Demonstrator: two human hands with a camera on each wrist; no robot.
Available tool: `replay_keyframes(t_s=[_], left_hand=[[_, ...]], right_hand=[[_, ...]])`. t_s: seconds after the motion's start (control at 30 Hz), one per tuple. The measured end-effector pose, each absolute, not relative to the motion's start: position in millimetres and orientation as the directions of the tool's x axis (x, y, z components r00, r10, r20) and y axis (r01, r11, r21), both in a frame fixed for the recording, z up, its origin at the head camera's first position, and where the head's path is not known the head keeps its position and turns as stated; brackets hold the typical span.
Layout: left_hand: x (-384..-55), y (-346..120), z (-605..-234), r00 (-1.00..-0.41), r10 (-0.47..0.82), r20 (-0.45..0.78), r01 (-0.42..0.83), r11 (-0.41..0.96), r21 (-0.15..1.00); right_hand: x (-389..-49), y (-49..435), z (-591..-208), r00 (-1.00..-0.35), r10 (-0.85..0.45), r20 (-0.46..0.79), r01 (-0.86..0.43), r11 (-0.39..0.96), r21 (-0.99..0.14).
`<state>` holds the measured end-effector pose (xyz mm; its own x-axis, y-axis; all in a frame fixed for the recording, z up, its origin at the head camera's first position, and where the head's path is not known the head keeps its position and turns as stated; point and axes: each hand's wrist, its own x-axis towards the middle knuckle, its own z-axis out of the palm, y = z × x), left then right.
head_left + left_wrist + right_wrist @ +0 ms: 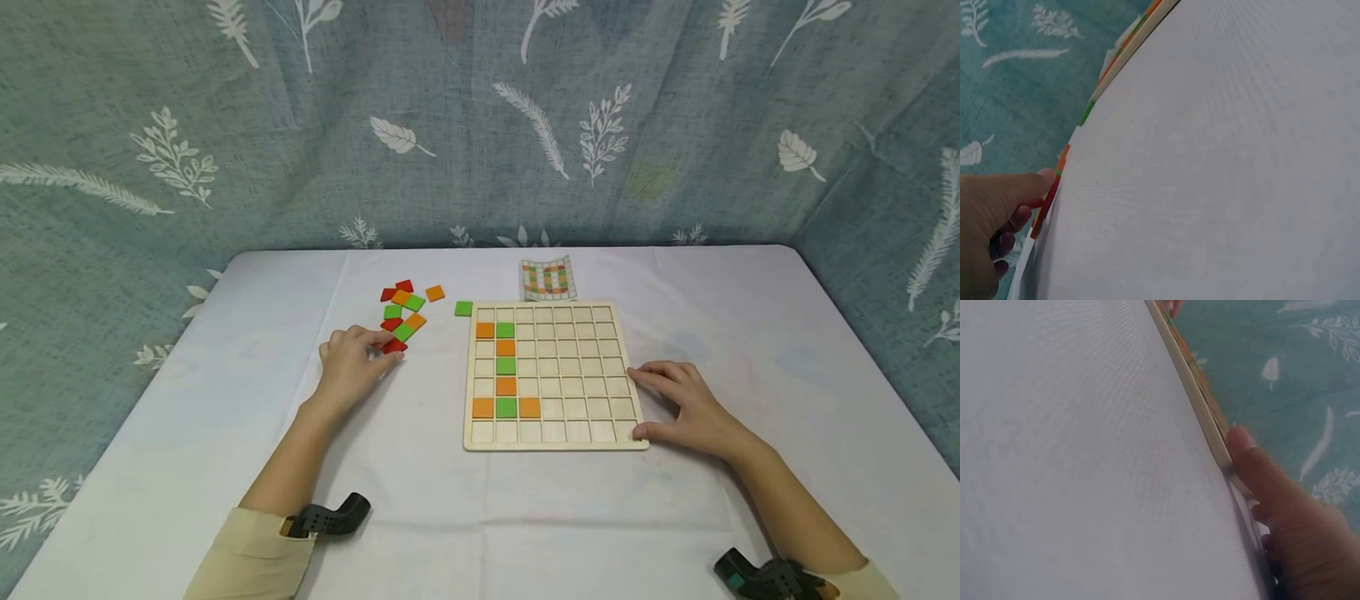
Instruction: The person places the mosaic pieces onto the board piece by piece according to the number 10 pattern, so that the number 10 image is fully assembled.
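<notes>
A pale wooden grid board (577,367) lies flat on the table, with several orange and green square tiles set in its left columns. Left of it is a loose pile of red, green and orange tiles. At the pile's near edge my left hand (351,367) has thumb and index finger about a red tile (395,346), pinching it. In the left wrist view the thumb meets the tiles' edge. My right hand (693,408) rests against the board's right side, thumb at the near right corner, fingers extended. The right wrist view shows that thumb on the board's edge (1204,419).
A small card with a coloured grid pattern (549,278) lies behind the board. One green tile (463,309) sits by the board's far left corner, and an orange tile (435,293) lies apart from the pile. A white cloth (420,525) covers the table; a leaf-patterned curtain (465,192) hangs behind.
</notes>
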<state>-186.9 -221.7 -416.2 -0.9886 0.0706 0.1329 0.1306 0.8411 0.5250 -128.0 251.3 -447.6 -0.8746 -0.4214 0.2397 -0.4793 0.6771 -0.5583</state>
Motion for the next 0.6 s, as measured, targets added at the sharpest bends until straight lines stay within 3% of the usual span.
replay_keyframes(t_s=[0.6], left_hand=[[-192, -220, -430, -0.981, 0.124, 0.147, 0.187, 0.795, 0.577]], right_hand=[[-129, 252, -447, -0.869, -0.429, 0.246, -0.489, 0.668, -0.561]])
